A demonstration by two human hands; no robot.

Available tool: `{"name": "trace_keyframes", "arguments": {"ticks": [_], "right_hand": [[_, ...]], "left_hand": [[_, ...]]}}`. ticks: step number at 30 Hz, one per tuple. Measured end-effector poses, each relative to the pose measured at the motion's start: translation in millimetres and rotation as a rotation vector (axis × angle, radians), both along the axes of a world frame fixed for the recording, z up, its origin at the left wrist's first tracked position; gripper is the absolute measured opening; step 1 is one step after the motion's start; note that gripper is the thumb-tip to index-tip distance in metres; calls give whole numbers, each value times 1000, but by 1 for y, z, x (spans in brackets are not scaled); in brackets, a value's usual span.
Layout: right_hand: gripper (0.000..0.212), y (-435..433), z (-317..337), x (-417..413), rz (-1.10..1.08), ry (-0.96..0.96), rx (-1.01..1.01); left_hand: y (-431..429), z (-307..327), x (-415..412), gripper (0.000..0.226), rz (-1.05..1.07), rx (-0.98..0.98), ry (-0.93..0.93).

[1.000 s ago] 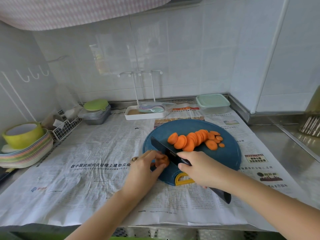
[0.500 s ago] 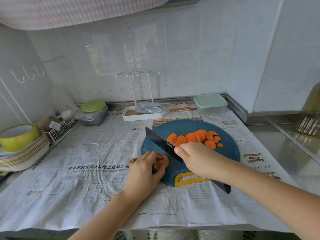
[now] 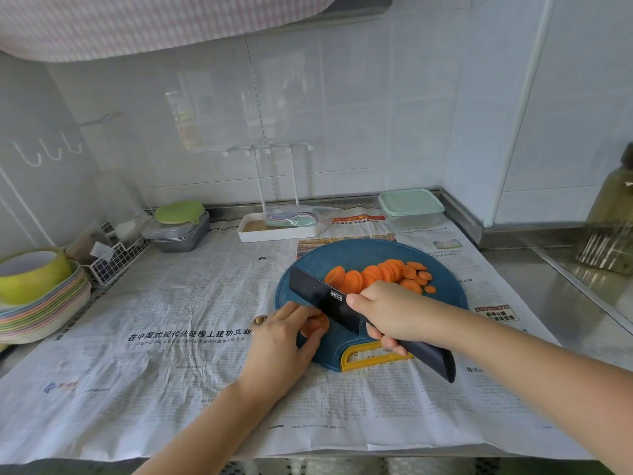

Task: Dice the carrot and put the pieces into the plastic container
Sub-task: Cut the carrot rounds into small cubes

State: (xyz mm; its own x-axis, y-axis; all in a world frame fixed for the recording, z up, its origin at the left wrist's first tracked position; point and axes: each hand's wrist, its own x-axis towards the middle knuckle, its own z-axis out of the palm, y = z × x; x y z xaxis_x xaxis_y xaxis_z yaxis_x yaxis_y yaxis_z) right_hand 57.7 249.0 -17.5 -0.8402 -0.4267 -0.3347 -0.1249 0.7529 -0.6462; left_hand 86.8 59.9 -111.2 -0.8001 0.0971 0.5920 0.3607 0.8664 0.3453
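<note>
A round blue cutting board (image 3: 448,296) with a yellow handle lies on newspaper. Several orange carrot slices (image 3: 376,275) are fanned across its far half. At the board's near left edge, my left hand (image 3: 284,334) pinches the short carrot end (image 3: 315,326). My right hand (image 3: 390,313) grips a black knife (image 3: 325,299), whose blade rests just right of the carrot end. The plastic container (image 3: 411,209) with a pale green lid stands shut at the back, beyond the board.
A white tray (image 3: 279,231) with a rack stands behind the board. Grey containers with a green lid (image 3: 180,228), a wire basket (image 3: 113,258) and stacked plates with a green bowl (image 3: 34,289) line the left. A bottle (image 3: 613,217) stands right.
The knife blade rose off the carrot and has come back down beside the carrot end. My left hand has stayed on the carrot end.
</note>
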Motion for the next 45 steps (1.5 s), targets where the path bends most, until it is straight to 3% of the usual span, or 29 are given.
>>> {"name": "trace_keyframes", "arguments": {"ticks": [4, 12, 18, 24, 31, 37, 45], "right_hand": [[38, 3, 8, -5, 0, -72, -30], [45, -8, 9, -1, 83, 24, 180], [46, -9, 6, -3, 71, -13, 199], [32, -11, -3, -4, 62, -63, 205], [33, -9, -26, 3, 31, 46, 161], [30, 1, -34, 1, -137, -120, -33], [35, 5, -32, -3, -39, -12, -54]], "left_hand": [[1, 2, 1, 24, 3, -16, 3], [1, 1, 2, 17, -7, 0, -9], [1, 0, 1, 17, -21, 51, -15], [2, 0, 2, 21, -12, 79, -23], [1, -2, 3, 21, -24, 93, -34], [2, 0, 4, 18, -35, 120, -11], [1, -3, 2, 20, -47, 124, -18]]}}
